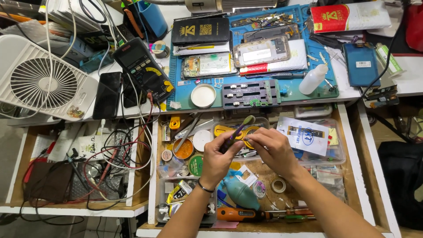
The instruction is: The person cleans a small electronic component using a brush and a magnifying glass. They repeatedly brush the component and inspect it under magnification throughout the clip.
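A flat black box [200, 31] with gold print and a square code patch lies at the top of the blue mat. A red and white packet [349, 16] sits at the upper right. Below it lies a blue rectangular slab [361, 64] bearing a small white label [363, 64]. The multimeter's grey screen [133, 52] is blank. A dark phone screen [107, 94] lies beside the fan. In the drawer, a white paper label [303, 135] with blue scribble rests on a clear box.

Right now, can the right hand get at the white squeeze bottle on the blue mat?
Probably yes. The right hand sits over the open drawer, pinching something small together with the left hand. The white squeeze bottle stands up and to its right, with nothing tall between them.
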